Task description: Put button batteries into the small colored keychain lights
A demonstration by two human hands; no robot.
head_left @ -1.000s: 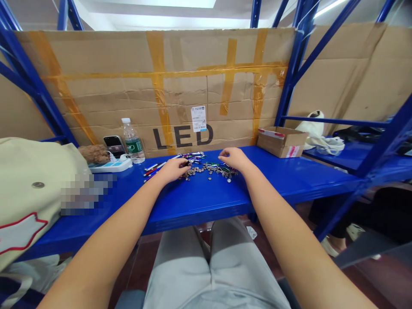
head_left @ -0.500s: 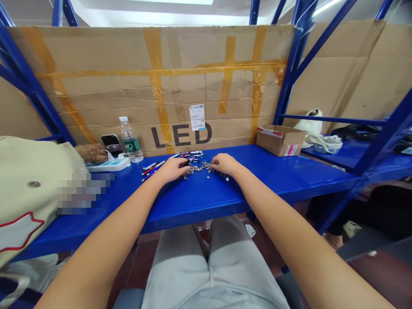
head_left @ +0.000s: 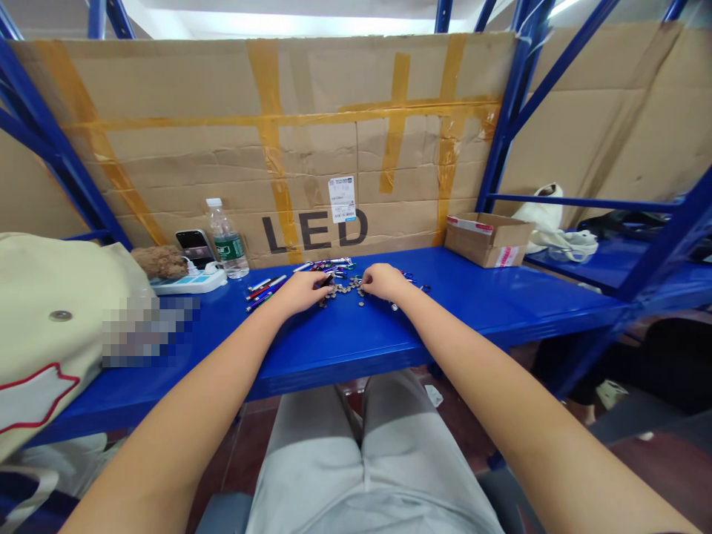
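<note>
Small round metal discs [head_left: 348,288] lie scattered between my two hands on the blue table. My left hand [head_left: 303,291] is closed at the left edge of the discs, with a small dark, slim piece [head_left: 326,281] showing at its thumb and fingers. Its kind is too small to make out. On the right, my right hand [head_left: 385,283] is bent down in a pinch at the edge of the discs; whatever is between its fingertips is hidden. Slim metallic pens or tubes [head_left: 267,286] in several colours lie left of my left hand, and more pen-like pieces [head_left: 334,264] lie behind the discs.
A water bottle [head_left: 227,241], a phone [head_left: 194,248] and a white power strip [head_left: 192,282] stand at the back left. A cream bag [head_left: 67,297] takes up the left end. An open cardboard box [head_left: 485,241] is at the back right, before a tall cardboard wall [head_left: 222,163].
My right hand has shifted slightly left, toward the discs. My left hand stays nearly where it was, and the camera view has moved a little.
</note>
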